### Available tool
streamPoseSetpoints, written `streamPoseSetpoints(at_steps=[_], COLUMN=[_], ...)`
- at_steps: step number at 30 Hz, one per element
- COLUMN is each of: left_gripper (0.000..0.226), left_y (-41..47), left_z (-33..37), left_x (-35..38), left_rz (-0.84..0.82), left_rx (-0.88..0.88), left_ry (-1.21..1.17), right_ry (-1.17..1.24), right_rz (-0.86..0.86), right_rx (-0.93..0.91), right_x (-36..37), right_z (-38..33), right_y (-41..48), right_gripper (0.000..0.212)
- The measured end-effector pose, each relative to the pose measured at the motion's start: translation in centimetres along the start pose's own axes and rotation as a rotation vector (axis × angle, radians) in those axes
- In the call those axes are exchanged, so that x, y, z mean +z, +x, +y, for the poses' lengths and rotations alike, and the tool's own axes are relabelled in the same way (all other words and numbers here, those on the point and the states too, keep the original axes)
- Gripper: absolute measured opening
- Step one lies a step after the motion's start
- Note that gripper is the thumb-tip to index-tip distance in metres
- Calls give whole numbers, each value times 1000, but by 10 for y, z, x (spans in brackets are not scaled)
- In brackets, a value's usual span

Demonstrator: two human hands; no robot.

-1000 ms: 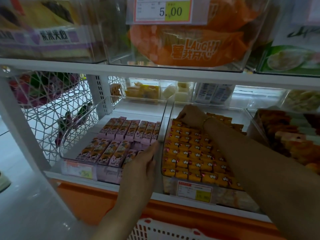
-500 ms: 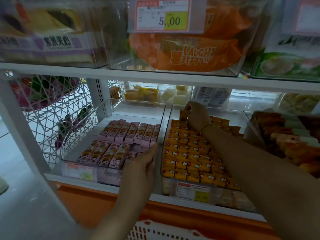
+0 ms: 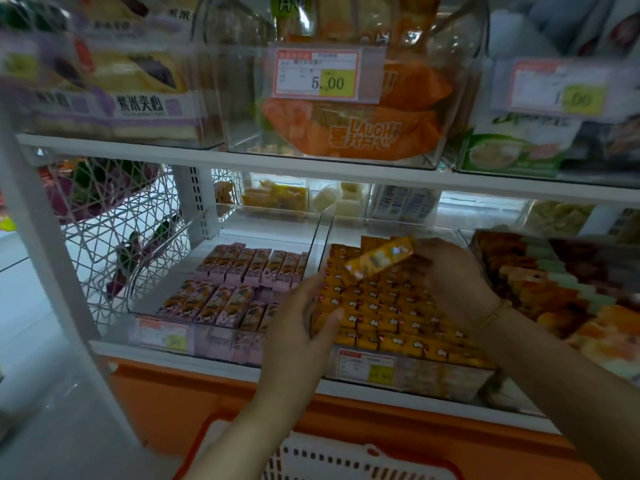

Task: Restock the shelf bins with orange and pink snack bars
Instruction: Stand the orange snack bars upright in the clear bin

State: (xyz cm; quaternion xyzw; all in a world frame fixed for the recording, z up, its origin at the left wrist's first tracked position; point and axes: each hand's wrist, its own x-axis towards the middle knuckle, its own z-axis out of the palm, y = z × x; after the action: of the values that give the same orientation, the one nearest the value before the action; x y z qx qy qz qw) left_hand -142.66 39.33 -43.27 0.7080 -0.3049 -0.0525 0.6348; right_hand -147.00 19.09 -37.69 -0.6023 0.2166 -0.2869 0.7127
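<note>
Looks nearly full under the right hand (image 3: 453, 282): orange bin (image 3: 433, 375) packed in tight rows. Left of the left hand (image 3: 298, 323), pink bin (image 3: 266, 232) with only two rows of pink bars (image 3: 249, 268), back part bare. Pinches one glossy orange bar (image 3: 381, 259), tilted, in the right hand above the rows; left hand loose, holding nothing.

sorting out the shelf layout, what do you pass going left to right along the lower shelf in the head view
white wire basket → pink snack bars → orange snack bars → packaged pastries
</note>
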Motion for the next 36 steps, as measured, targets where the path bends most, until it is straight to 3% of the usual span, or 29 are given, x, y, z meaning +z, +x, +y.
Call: streamPoseSetpoints(at_steps=[4, 8, 10, 12, 23, 36], left_gripper=[36, 28, 14, 5, 24, 25], left_y=[-3, -4, -6, -7, -7, -7], left_z=[12, 12, 10, 10, 15, 14], left_x=[0, -9, -12, -14, -14, -11], left_rz=[-279, -419, -467, -473, -493, -484], left_rx=[-192, -330, -355, -377, -444, -500], left_ry=[-185, -184, -155, -139, -189, -225], right_ry=[-16, -73, -98, -110, -44, -130], right_rz=[-133, -194, -234, -249, -227, -348], right_rx=[133, 196, 195, 204, 251, 257], right_x=[-9, -18, -21, -25, -24, -36], right_z=[-4, -6, -10, -11, -9, -11], right_y=[-42, -58, -61, -62, -56, -53], right_gripper=[23, 20, 18, 17, 30, 40])
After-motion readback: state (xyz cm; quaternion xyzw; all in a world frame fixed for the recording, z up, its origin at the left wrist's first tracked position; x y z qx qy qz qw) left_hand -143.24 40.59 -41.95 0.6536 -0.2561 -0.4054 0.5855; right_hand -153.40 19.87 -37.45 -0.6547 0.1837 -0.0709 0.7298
